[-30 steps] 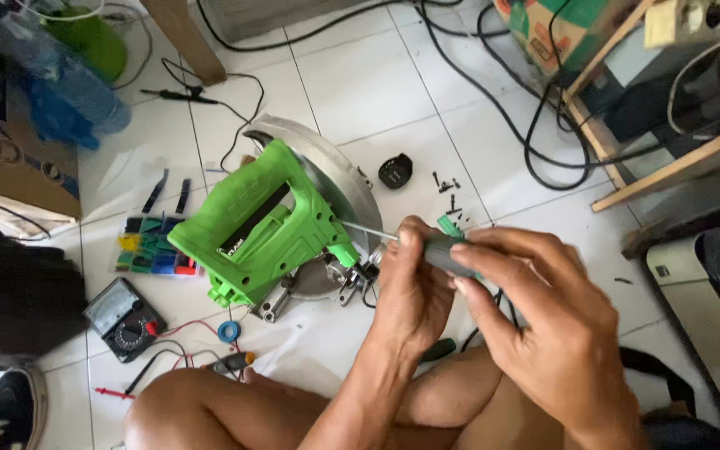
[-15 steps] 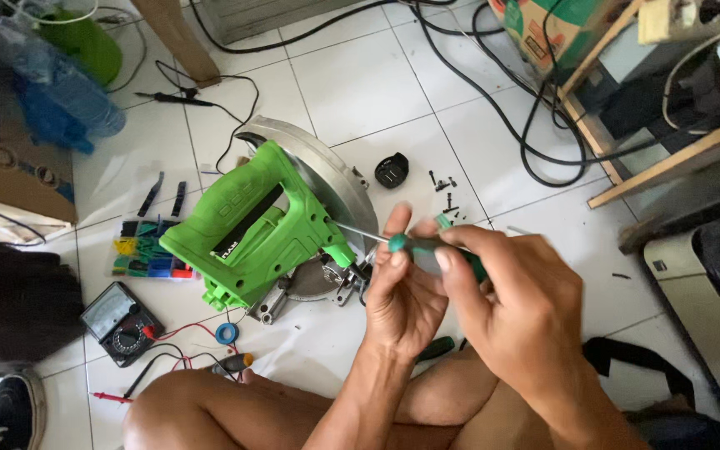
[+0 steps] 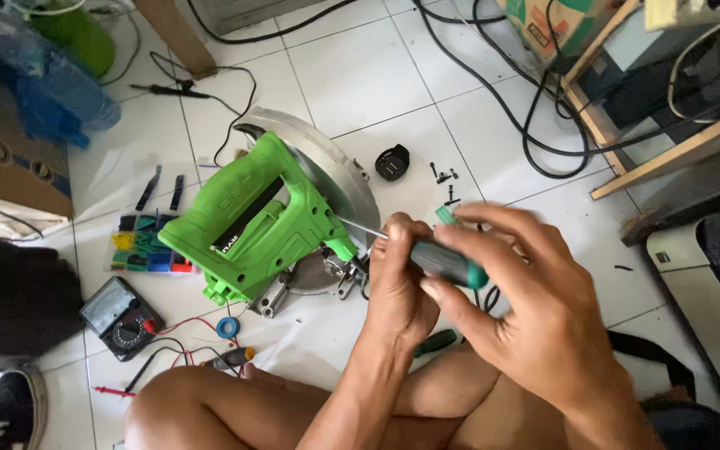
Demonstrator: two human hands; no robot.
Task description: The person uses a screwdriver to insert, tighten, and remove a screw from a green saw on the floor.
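Note:
A bright green circular saw (image 3: 256, 221) with a silver blade guard lies on its side on the white tiled floor. My right hand (image 3: 527, 304) grips the grey-and-green handle of a screwdriver (image 3: 447, 264), whose thin shaft runs left to the saw's motor end. My left hand (image 3: 397, 283) curls around the shaft just in front of the handle, close to the saw's metal fittings. My bare knees are below the hands.
A black cap (image 3: 392, 162) and small black screws (image 3: 446, 177) lie right of the saw. A multimeter (image 3: 118, 316) with red and black leads, a tray of coloured tubing pieces (image 3: 147, 250), black cables (image 3: 535, 125), a cardboard box (image 3: 10, 167) and wooden furniture (image 3: 668, 158) surround it.
The view has drifted slightly. My hands stay at the saw's motor end, and the screwdriver handle has turned a little in my right hand.

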